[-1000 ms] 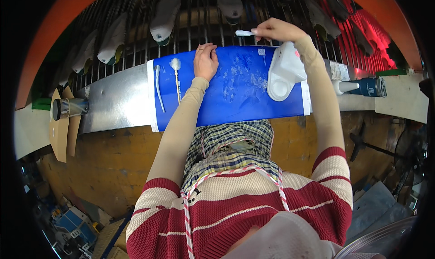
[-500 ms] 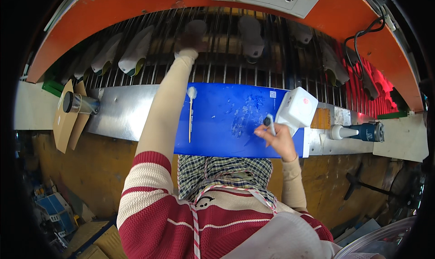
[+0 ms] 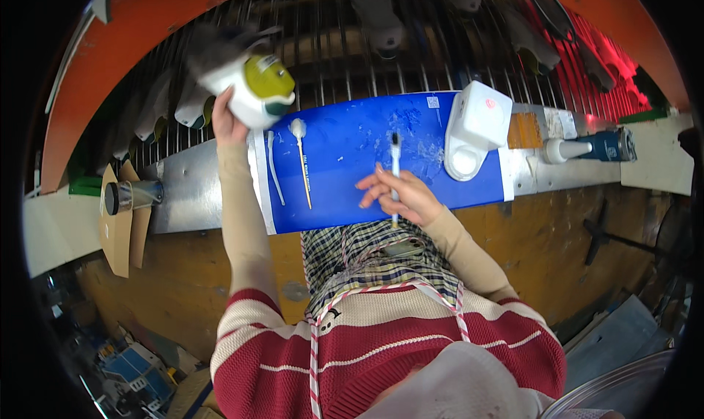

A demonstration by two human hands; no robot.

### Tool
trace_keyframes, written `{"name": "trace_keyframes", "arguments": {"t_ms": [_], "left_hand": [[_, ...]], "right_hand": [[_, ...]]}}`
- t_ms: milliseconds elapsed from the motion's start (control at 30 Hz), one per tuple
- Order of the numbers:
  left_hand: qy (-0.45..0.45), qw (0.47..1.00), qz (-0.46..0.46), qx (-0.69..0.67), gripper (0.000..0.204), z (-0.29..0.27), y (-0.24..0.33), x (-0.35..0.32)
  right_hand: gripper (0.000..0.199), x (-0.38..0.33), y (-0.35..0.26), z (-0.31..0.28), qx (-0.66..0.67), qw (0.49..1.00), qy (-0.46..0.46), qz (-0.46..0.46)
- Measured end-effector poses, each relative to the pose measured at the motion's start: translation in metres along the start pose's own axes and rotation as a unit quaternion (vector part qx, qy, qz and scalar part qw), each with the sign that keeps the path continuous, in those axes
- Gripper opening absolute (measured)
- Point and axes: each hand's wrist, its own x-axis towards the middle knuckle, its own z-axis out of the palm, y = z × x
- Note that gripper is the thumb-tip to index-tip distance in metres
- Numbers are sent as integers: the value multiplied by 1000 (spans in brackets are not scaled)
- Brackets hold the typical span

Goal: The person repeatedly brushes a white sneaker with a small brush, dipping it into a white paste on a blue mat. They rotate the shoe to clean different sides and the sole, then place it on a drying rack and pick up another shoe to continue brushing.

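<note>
My left hand (image 3: 229, 118) is closed on a shoe (image 3: 253, 89), held tilted above the left end of a blue mat (image 3: 352, 177). Its grey upper is smeared by motion; white, yellow-green and dark green parts face me. Over the mat's front edge, my right hand (image 3: 407, 199) holds a slim brush (image 3: 395, 158) with a pale handle, its dark bristles pointing away from me. A second brush (image 3: 303, 166), wooden-handled with a white tip, lies on the mat's left side beside a thin pale strip (image 3: 275, 169). A white container (image 3: 480, 118) stands at the mat's right end.
Behind the mat, a rack of metal rods (image 3: 323, 59) carries several grey shoes, with red light at its right. On the metal ledge, a clear jar (image 3: 133, 197) and cardboard (image 3: 116, 235) stand left; an amber block (image 3: 524, 130) and a blue bottle (image 3: 610, 146) sit right.
My left hand has come back from the rack with a shoe in it. The right hand has moved left, away from the white container, with the brush now upright in view.
</note>
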Motion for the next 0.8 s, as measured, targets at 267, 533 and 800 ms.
{"name": "trace_keyframes", "arguments": {"t_ms": [267, 533, 800], "left_hand": [[-431, 877, -59, -202, 78, 91, -31, -129], [-303, 951, -12, -57, 56, 111, -19, -191], [-59, 992, -69, 88, 84, 23, -61, -242]], "right_hand": [[50, 57, 7, 53, 288, 946, -108, 101], [30, 10, -26, 51, 239, 969, -25, -61], [31, -42, -46, 32, -71, 925, 195, -318]]}}
